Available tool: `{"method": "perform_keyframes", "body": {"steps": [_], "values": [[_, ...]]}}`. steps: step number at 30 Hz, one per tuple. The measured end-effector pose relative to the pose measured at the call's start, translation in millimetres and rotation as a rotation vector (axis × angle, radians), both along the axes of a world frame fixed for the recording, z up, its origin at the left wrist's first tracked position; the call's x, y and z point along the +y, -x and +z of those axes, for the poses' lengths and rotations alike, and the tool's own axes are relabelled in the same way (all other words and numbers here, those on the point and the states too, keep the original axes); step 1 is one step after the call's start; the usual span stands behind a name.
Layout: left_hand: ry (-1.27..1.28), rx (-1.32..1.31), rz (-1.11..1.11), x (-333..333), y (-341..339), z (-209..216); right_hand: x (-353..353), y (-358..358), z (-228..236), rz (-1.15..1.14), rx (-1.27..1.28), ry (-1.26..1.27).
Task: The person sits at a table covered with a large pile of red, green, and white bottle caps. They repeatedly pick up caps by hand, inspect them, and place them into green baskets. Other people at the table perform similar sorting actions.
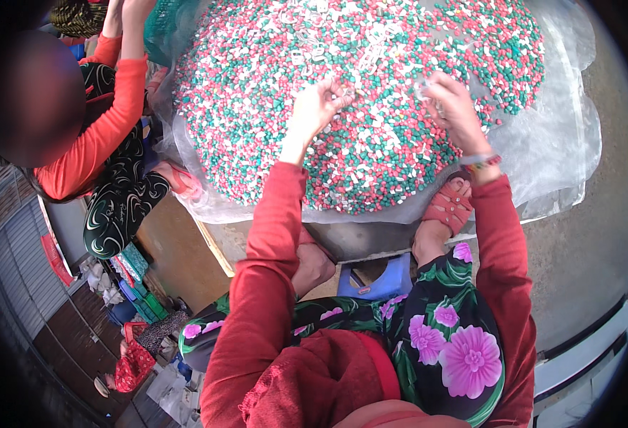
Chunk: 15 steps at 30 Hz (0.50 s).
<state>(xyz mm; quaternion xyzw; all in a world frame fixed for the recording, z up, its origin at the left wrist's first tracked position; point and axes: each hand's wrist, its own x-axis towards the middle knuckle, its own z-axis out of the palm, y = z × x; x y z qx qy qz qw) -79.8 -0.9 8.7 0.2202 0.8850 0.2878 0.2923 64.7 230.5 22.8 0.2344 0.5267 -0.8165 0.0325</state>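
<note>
Two bare hands work over one wide pile of small pieces (pixel 385 146) in three main colours, red, green and white, too many to count. The pile lies on a clear sheet (pixel 560 153) on the far side of the person's two feet. The left hand (pixel 319 107) has its thumb and fingertips drawn close together over the pile's middle; whether they hold a piece, I cannot tell. The right hand (pixel 456 110), to its right, is blurred, fingers curled narrow; its grip cannot be told. One blue stool (pixel 384 279) stands nearer; one co-worker in an orange sleeve (pixel 114 118) sits left.
</note>
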Motion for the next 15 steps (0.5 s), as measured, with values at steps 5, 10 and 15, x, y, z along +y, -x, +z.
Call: {"method": "perform_keyframes", "body": {"steps": [5,10,15], "values": [[0.111,0.316,-0.113,11.0,-5.7,-1.2,26.8,-25.9,24.0,-0.066,0.162,0.343],[-0.346,-0.28,0.203,28.3,6.5,25.0,18.2,-7.1,42.4,-0.015,0.24,0.315],[-1.444,-1.206,0.264,29.8,16.2,55.0,7.4,37.4,41.2,0.069,0.093,0.207]]}}
